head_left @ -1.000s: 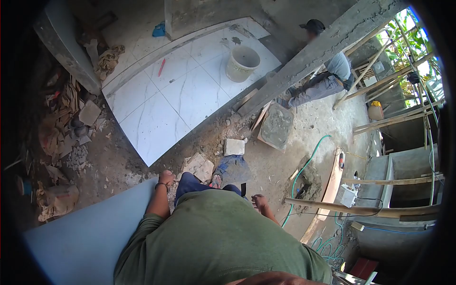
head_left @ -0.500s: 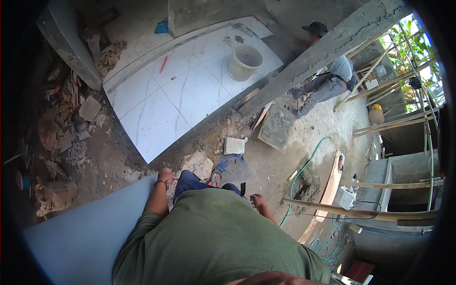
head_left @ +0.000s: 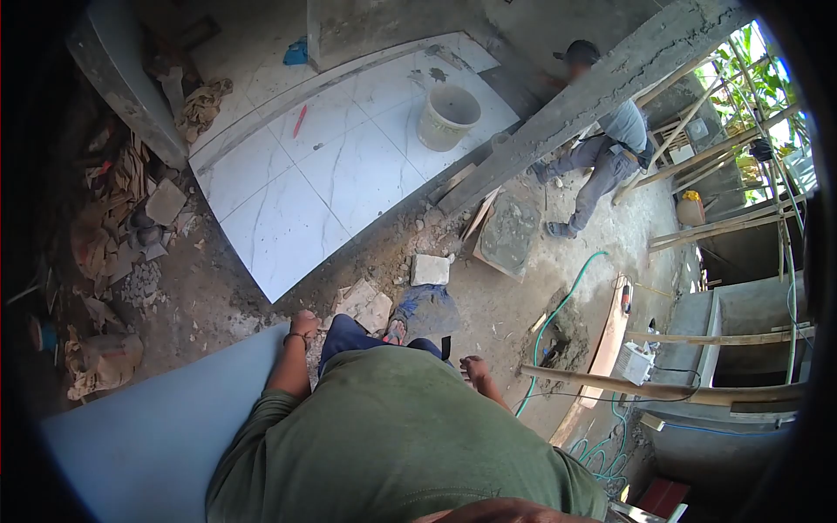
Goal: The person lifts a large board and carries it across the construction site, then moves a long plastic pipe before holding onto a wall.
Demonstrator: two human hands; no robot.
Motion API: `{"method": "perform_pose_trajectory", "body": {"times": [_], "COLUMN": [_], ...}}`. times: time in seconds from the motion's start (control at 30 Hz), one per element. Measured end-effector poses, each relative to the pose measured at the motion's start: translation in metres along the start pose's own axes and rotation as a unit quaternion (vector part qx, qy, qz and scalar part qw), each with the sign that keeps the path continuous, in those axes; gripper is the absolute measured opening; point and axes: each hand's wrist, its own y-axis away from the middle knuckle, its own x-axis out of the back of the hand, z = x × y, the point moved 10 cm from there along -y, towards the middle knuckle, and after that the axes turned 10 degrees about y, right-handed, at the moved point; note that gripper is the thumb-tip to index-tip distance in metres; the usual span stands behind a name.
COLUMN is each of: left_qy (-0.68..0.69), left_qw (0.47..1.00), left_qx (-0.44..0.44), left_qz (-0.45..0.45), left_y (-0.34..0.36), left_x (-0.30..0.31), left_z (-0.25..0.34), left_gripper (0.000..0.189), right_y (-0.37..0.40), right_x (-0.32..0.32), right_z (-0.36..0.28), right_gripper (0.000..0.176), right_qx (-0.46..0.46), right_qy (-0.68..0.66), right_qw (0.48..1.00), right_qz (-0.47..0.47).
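Observation:
My left hand [head_left: 303, 323] is closed at the upper corner of a smooth blue-grey panel [head_left: 157, 410], and a dark band circles its wrist. Whatever its curled fingers may hold is hidden from above. On the other side of my body, my right hand [head_left: 475, 368] hangs beside my hip with fingers loosely bent and apart, holding nothing. Broken pale slabs [head_left: 364, 303] lie on the ground just ahead of my left hand. A blue plastic sheet [head_left: 429, 307] and a whitish block [head_left: 430, 269] lie in front of my sandalled foot.
White marbled tiles [head_left: 305, 200] cover a floor ahead, bearing a bucket [head_left: 449, 118] and a red tool [head_left: 300, 121]. A co-worker [head_left: 610, 152] is beyond a slanting concrete beam [head_left: 593, 105]. Rubble [head_left: 131, 227] lies left; a green hose [head_left: 558, 305] and wooden pole [head_left: 663, 389] lie right.
The co-worker's nearer leg has swung toward me, its foot now set farther down and right. My hands stay almost where they were.

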Motion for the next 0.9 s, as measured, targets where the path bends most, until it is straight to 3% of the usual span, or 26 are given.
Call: {"method": "perform_pose_trajectory", "body": {"times": [0.23,0.33,0.47,0.57,0.67,0.77,0.9], "left_qy": [0.038,0.01,-0.004,0.157,0.109,0.176,0.173], "left_qw": [0.998,1.0,0.999,0.985,0.991,0.981,0.98], "left_qx": [-0.018,0.009,-0.001,0.016,-0.035,0.029,0.081], "left_qz": [0.038,-0.027,-0.044,-0.063,-0.062,-0.076,-0.06], "left_y": [0.002,0.002,-0.006,0.035,-0.014,0.013,0.009], "left_x": [0.004,-0.002,-0.006,0.001,-0.012,-0.009,-0.01], "left_z": [-0.001,0.002,-0.003,0.043,-0.008,0.013,-0.005], "left_gripper": [0.026,0.024,0.02,0.016,0.012,0.021,0.049], "right_y": [0.007,0.011,0.001,0.0,0.008,0.003,-0.003], "right_x": [0.003,0.003,0.002,0.005,0.006,0.005,0.007], "right_z": [-0.008,-0.011,0.0,-0.004,-0.006,-0.004,-0.005], "right_gripper": [0.04,0.04,0.036,0.028,0.029,0.033,0.037], "right_qx": [0.01,0.01,0.023,0.034,0.018,0.031,0.042], "right_qy": [0.023,0.019,0.023,0.025,0.051,0.041,0.047], "right_qw": [1.0,1.0,0.999,0.998,0.997,0.997,0.996], "right_qz": [0.008,0.018,0.028,0.045,0.05,0.055,0.07]}}
